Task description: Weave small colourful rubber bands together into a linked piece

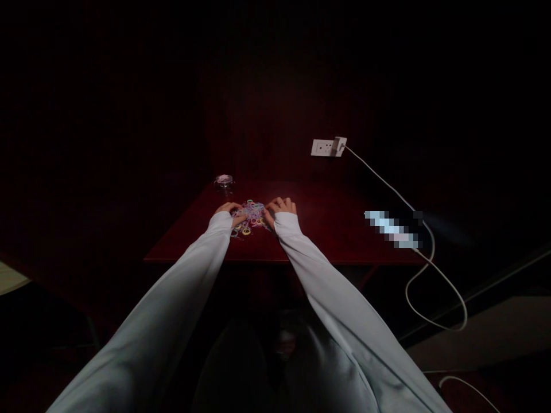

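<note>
Bands [255, 210] lie heaped between both hands' loosely curled fingers [279, 203], grip unclear.

The small loops [255, 211] are multicoloured (some yellow), the table [336, 235] dark red.

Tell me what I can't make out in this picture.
Head view only:
- What the left hand and right hand may be gripping: fingertips too small, partly turned away.
- Lower layers of the colourful pile: covered by its top pieces.
- Contents of the round container: too small.
- Bright object: pixelated.
- Pale object: cut off by left edge.
</note>
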{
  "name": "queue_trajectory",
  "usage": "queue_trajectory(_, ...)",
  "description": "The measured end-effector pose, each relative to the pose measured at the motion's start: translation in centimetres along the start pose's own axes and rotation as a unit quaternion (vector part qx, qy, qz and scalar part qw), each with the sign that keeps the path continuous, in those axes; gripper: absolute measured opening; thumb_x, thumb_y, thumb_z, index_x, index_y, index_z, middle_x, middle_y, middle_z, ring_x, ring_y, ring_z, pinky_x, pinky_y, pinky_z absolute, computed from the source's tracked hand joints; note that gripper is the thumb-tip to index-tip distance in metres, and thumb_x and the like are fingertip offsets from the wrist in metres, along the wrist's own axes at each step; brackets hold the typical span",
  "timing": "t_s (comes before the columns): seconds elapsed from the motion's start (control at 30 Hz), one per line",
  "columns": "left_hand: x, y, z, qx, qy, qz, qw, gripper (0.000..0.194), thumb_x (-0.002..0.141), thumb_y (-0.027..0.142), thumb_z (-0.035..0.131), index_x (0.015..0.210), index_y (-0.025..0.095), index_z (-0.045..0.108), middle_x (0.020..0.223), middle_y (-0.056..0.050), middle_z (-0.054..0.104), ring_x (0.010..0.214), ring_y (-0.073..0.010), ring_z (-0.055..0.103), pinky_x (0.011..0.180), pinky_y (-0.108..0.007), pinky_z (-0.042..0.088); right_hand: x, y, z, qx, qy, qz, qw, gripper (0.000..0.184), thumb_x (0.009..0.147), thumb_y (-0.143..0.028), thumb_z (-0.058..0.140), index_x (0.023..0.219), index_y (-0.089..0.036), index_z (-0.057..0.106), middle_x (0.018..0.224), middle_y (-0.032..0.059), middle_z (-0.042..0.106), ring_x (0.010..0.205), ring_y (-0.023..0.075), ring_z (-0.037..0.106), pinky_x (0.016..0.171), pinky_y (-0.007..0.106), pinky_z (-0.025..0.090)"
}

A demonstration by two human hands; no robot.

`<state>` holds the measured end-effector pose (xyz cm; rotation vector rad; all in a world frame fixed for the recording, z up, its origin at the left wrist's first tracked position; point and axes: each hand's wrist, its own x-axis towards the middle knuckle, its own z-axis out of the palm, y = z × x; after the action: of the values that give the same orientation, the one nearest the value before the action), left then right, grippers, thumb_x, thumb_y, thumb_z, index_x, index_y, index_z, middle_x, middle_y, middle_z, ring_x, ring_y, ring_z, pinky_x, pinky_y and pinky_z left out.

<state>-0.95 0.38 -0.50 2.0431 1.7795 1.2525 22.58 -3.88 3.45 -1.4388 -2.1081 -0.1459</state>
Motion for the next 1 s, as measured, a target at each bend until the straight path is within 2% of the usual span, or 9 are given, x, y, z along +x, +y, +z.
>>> queue_trajectory(0.13,0.2,-0.3,0.1,-0.011,-0.003,0.007,1.000,0.015,0.074,0.029,0.086,0.085,0.027,0.076,0.091,-0.002,0.075,0.087,-0.0245,0.071,0.087,-0.036,0.059,-0.1,-1.7,0.2,0.005,-0.031,-0.031,0.999,0.026,0.110,-0.037,0.063,0.123,-0.026,0.083,0.135,0.0095,0.074,0.127,0.0310,0.053,0.108,0.041,0.038)
queue_trajectory(0.27,0.0,0.0,0.0,-0.011,-0.003,-0.003,1.000,0.008,0.077,0.027,0.081,0.085,0.026,0.077,0.092,-0.002,0.075,0.088,-0.0238,0.070,0.086,-0.035,0.058,-0.1,-2.7,0.5,0.012,-0.042,-0.030,0.999,0.024,0.108,-0.037,0.069,0.124,-0.026,0.083,0.137,0.0089,0.073,0.128,0.0305,0.052,0.109,0.041,0.039)
queue_trajectory(0.43,-0.1,0.4,-0.1,0.003,-0.008,-0.015,1.000,0.010,0.080,0.029,0.078,0.089,0.024,0.078,0.096,-0.005,0.075,0.092,-0.0249,0.071,0.088,-0.034,0.058,0.2,-3.1,0.8,0.007,-0.045,-0.012,0.999,0.026,0.106,-0.041,0.072,0.126,-0.026,0.082,0.137,0.0097,0.073,0.130,0.0315,0.053,0.109,0.042,0.039)
queue_trajectory(0.63,0.2,0.1,-0.2,0.010,-0.015,-0.006,1.000,0.012,0.080,0.033,0.074,0.089,0.024,0.078,0.099,-0.004,0.078,0.096,-0.0246,0.072,0.093,-0.033,0.058,0.7,-3.5,1.0,-0.018,-0.070,-0.021,0.997,0.028,0.109,-0.043,0.068,0.125,-0.025,0.083,0.141,0.0115,0.071,0.133,0.0321,0.052,0.108,0.042,0.039)
queue_trajectory(1.0,0.2,0.2,-0.3,0.020,-0.023,0.000,1.000,0.010,0.081,0.033,0.075,0.087,0.025,0.078,0.099,-0.004,0.078,0.097,-0.0247,0.072,0.093,-0.033,0.057,1.0,-3.8,1.0,-0.038,-0.064,-0.036,0.997,0.031,0.112,-0.042,0.061,0.124,-0.021,0.081,0.142,0.0138,0.071,0.133,0.0326,0.052,0.105,0.042,0.039)
